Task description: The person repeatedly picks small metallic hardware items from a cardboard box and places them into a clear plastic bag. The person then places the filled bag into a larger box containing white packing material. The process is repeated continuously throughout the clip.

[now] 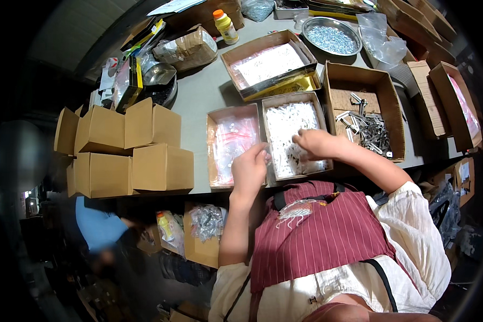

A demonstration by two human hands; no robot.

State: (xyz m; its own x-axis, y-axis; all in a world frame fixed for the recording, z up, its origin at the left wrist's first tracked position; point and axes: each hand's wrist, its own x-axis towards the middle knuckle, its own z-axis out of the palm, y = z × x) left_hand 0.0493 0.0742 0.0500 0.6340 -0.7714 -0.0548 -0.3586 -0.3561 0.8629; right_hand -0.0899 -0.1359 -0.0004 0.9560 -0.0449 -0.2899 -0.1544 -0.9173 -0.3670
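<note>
My left hand (250, 167) is over the right edge of a shallow cardboard box of clear zip bags (233, 134) with pink strips. Its thumb and fingers are pressed together, and whatever may be between them is too small to make out. My right hand (317, 144) reaches from the right into the neighbouring box of small white parts (290, 121). The fingers of that hand are curled together just above the pile, and their tips are partly hidden. Touching this box on the right, a deeper cardboard box (342, 86) contains loose metal pieces (371, 131).
Several brown cartons (163, 166) stand grouped at the table's left front edge. Farther back are a box with a white sheet (271, 64), a metal bowl of small shiny pieces (331, 38) and a yellow bottle (225, 27). A person in a blue sleeve (99, 222) is at lower left.
</note>
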